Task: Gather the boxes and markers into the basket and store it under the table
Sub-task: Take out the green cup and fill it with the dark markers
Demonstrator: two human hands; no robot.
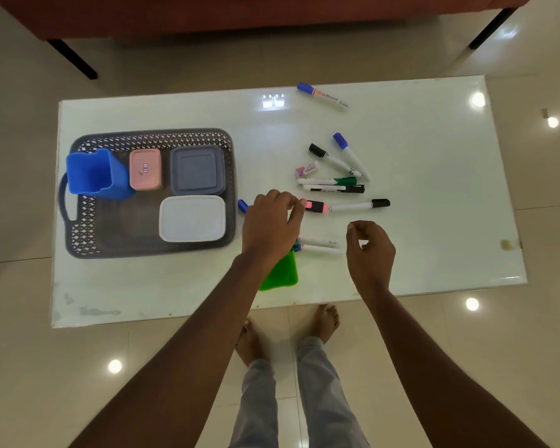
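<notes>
A grey basket (88, 221) sits on the left of the white table (434, 221). It holds a blue cup (94, 176), a pink box (145, 169), a grey box (197, 169) and a white box (192, 218). Several markers (333, 189) lie scattered right of centre, and one blue-capped marker (320, 94) lies near the far edge. My left hand (269, 224) hovers right of the basket, thumb and forefinger pinched on the left end of a pink highlighter (316, 206). A blue cap (242, 205) pokes out from under it. My right hand (369, 250) hangs loosely curled and holds nothing. Two markers (319, 246) lie between my hands.
A green container (280, 273) lies near the front edge, partly hidden under my left wrist. A small eraser (307, 169) lies among the markers. A brown sofa (240, 14) on black legs stands beyond the table. My bare feet (324, 321) stand at the table's front edge.
</notes>
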